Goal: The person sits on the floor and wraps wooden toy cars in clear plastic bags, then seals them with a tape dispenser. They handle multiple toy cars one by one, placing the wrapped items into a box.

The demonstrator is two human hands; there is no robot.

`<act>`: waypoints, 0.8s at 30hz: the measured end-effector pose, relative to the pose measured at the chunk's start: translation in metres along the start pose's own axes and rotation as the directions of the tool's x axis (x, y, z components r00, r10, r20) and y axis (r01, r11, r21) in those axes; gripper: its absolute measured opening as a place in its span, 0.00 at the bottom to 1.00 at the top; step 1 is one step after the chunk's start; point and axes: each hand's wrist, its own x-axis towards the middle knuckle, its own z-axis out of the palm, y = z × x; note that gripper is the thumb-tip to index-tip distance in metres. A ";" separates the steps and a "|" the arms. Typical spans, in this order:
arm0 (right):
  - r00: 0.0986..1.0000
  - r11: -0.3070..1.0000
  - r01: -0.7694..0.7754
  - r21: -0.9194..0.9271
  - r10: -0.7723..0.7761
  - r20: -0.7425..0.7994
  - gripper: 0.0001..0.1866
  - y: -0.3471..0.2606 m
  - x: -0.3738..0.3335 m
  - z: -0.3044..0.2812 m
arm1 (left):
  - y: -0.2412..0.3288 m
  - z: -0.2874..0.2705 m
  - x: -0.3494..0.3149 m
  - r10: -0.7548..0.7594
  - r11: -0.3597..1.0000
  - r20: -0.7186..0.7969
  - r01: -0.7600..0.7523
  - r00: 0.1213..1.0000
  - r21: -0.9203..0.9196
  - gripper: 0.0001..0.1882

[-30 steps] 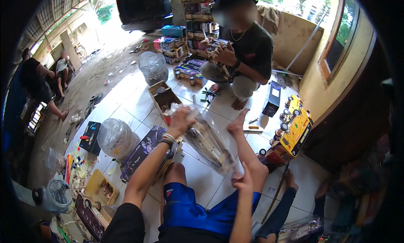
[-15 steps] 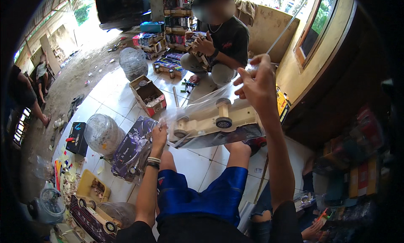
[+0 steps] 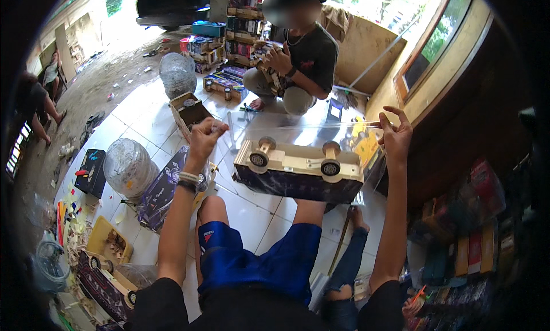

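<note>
A wooden toy truck (image 3: 298, 182) with dark printed sides hangs in a clear plastic bag (image 3: 298, 135) above my knees. Its pale underside and black wheels face up toward me. My left hand (image 3: 205, 137), with bands at the wrist, is closed in a pinch on the bag's left upper corner. At the opposite corner, my right hand (image 3: 396, 135) grips the plastic between thumb and fingers, one finger sticking out. The bag's upper edge is stretched between both hands, which do not touch the truck itself.
Opposite me a person (image 3: 301, 61) crouches, holding another wooden toy. Left stand wrapped round bundles (image 3: 130, 169), a cardboard box (image 3: 189, 114), a purple printed toy truck (image 3: 165, 187) and a yellow tub (image 3: 107, 242). At the right, a co-worker's leg (image 3: 346, 262) lies near stacked boxes (image 3: 470, 245).
The truck has turned from slanting to nearly level, its dark side now toward me. My left hand has risen and moved left; my right hand has lowered and moved right, drawing the bag's edge taut.
</note>
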 end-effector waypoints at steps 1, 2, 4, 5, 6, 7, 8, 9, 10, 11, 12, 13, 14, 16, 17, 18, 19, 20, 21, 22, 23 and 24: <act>0.997 0.996 -0.007 -0.090 0.000 -0.078 0.15 0.006 -0.004 -0.005 | 0.005 -0.009 0.002 -0.018 0.997 0.037 0.016 0.999 0.071 0.13; 0.986 0.978 -0.120 -0.169 0.098 -0.134 0.16 0.010 -0.006 -0.007 | 0.008 -0.017 0.006 -0.055 0.987 0.053 0.046 0.997 0.155 0.13; 0.997 0.989 -0.049 -0.136 0.040 -0.065 0.17 0.014 -0.004 -0.009 | 0.008 -0.025 0.011 -0.014 1.000 0.006 0.014 1.000 0.007 0.12; 0.985 0.977 -0.155 -0.147 0.142 -0.093 0.18 0.016 -0.007 -0.009 | 0.006 -0.029 0.006 -0.036 0.998 -0.013 0.035 0.999 -0.050 0.12; 0.990 0.977 -0.143 -0.159 0.141 -0.026 0.16 0.014 -0.001 -0.010 | 0.003 -0.034 0.007 -0.125 0.992 0.047 0.123 0.991 0.038 0.09; 0.995 0.992 -0.099 -0.076 0.101 0.027 0.14 0.016 0.000 -0.005 | -0.001 -0.037 0.003 -0.043 0.996 0.068 0.037 0.997 0.086 0.09; 0.991 0.993 -0.116 -0.018 0.117 0.070 0.13 0.017 0.007 -0.001 | -0.005 -0.038 0.001 0.013 0.988 0.055 -0.021 0.998 0.155 0.08; 0.995 0.999 -0.027 0.029 0.024 0.098 0.12 0.019 0.011 0.004 | -0.010 -0.039 -0.005 -0.083 0.996 0.063 0.081 0.995 0.031 0.10; 0.992 0.999 0.032 -0.008 -0.030 0.124 0.11 0.021 0.019 0.009 | -0.014 -0.039 -0.009 -0.126 0.992 0.058 0.126 0.990 0.018 0.10; 0.990 1.000 -0.003 -0.021 0.006 0.138 0.10 0.023 0.020 0.010 | -0.016 -0.040 -0.014 -0.163 0.987 0.048 0.163 0.985 0.006 0.10; 0.987 1.000 0.021 0.005 -0.022 0.161 0.09 0.025 0.024 0.012 | -0.018 -0.042 -0.016 -0.174 0.985 0.032 0.174 0.984 0.001 0.10; 0.986 0.998 -0.025 -0.054 0.034 0.162 0.09 0.026 0.024 0.014 | -0.018 -0.044 -0.020 -0.287 0.955 -0.034 0.289 0.957 0.071 0.08; 0.988 0.994 -0.052 -0.101 0.066 0.140 0.08 0.026 0.023 0.015 | -0.017 -0.048 -0.025 -0.190 0.975 -0.020 0.191 0.981 0.114 0.06; 0.989 0.980 -0.067 -0.189 0.091 0.121 0.08 0.021 0.023 0.021 | -0.014 -0.056 -0.039 -0.043 0.974 -0.021 0.047 0.999 0.221 0.03; 0.987 0.981 -0.050 -0.185 0.077 0.143 0.08 0.015 0.024 0.025 | -0.010 -0.060 -0.051 -0.044 0.934 -0.021 0.048 0.999 0.353 0.03; 0.982 0.983 -0.064 -0.173 0.093 0.162 0.07 0.009 0.024 0.031 | -0.007 -0.064 -0.067 -0.003 0.892 -0.022 0.013 1.000 0.452 0.04; 0.984 0.982 0.011 -0.187 0.023 0.176 0.07 0.002 0.026 0.041 | -0.004 -0.065 -0.085 -0.034 0.870 0.014 0.022 0.999 0.493 0.05; 0.983 0.991 0.036 -0.129 -0.013 0.181 0.07 -0.006 0.027 0.053 | 0.000 -0.066 -0.106 -0.025 0.855 0.052 -0.006 0.998 0.518 0.06; 0.956 0.989 0.115 -0.094 -0.085 0.280 0.08 -0.014 0.027 0.062 | 0.004 -0.064 -0.130 -0.116 0.859 0.125 0.036 0.985 0.510 0.07; 0.921 0.985 0.137 -0.106 -0.087 0.379 0.07 -0.023 0.025 0.071 | 0.010 -0.060 -0.154 -0.147 0.875 0.206 0.030 0.968 0.484 0.07; 0.887 0.950 0.295 -0.101 -0.233 0.400 0.09 -0.030 0.020 0.081 | 0.018 -0.054 -0.179 -0.221 0.842 0.301 0.025 0.927 0.539 0.07; 0.849 0.942 0.320 -0.102 -0.237 0.472 0.12 -0.039 0.014 0.090 | 0.029 -0.047 -0.203 -0.269 0.815 0.395 -0.011 0.879 0.580 0.07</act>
